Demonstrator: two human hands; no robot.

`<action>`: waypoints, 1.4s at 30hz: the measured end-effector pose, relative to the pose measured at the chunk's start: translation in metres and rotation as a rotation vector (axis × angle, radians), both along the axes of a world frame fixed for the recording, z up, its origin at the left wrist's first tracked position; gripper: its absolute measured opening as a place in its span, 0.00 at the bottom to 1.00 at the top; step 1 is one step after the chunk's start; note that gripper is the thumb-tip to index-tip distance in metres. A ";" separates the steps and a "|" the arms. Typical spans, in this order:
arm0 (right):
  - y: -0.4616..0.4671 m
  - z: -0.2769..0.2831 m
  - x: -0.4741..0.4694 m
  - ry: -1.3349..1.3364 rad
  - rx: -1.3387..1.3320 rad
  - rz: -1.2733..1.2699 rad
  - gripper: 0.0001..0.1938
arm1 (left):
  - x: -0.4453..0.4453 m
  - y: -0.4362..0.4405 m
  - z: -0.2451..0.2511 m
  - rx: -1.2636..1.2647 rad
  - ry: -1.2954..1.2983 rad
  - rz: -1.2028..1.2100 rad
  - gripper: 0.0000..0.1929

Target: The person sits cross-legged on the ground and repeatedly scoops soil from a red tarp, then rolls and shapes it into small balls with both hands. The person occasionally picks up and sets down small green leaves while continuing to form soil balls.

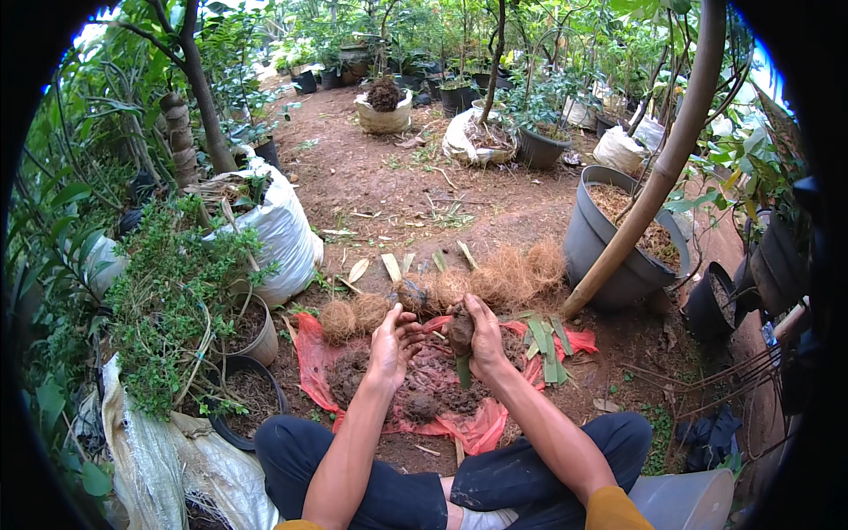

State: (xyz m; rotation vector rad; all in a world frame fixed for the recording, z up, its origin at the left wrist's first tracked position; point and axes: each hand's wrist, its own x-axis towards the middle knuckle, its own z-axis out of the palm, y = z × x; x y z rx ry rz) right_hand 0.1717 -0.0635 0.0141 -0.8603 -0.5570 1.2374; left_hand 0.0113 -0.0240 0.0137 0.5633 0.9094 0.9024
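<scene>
My right hand [485, 338] grips a lump of dark, moist soil [461, 330] packed round the upper part of a green leaf strip [463, 372], which hangs down below it. To the left, my left hand [396, 343] is raised with its fingers apart and slightly curled, holding nothing. Under both hands a red plastic sheet [315, 361] lies on the ground, bearing loose dark soil and clumps [421, 405]. Cut green strips [548, 351] lie at its right side. Beyond the sheet is a row of brown fibre balls [338, 320], with a looser fibre heap [507, 275] to the right.
A bamboo pole [652, 185] slants past a large grey pot [589, 232] on the right. White sacks [285, 228], a leafy shrub [165, 298] and a black pot [278, 397] stand left. More potted plants [457, 98] line the far side. A grey container [689, 497] sits at lower right.
</scene>
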 end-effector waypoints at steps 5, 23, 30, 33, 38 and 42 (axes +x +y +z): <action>0.000 -0.005 0.005 0.017 -0.065 -0.042 0.11 | 0.000 0.000 -0.001 -0.005 0.016 0.003 0.19; 0.001 -0.007 0.010 -0.050 -0.073 -0.019 0.20 | 0.000 -0.001 -0.002 -0.008 0.023 -0.006 0.19; 0.001 -0.007 0.010 -0.050 -0.079 -0.019 0.20 | 0.001 0.000 -0.004 0.006 0.017 0.003 0.21; 0.001 -0.009 0.011 -0.100 -0.081 -0.015 0.20 | 0.001 0.000 -0.003 0.006 0.020 0.002 0.21; 0.000 -0.005 0.010 0.238 -0.049 0.051 0.24 | 0.001 0.000 -0.002 -0.010 0.027 0.016 0.20; 0.004 -0.003 0.004 0.127 -0.040 0.111 0.25 | 0.001 0.000 -0.001 0.004 0.018 0.007 0.20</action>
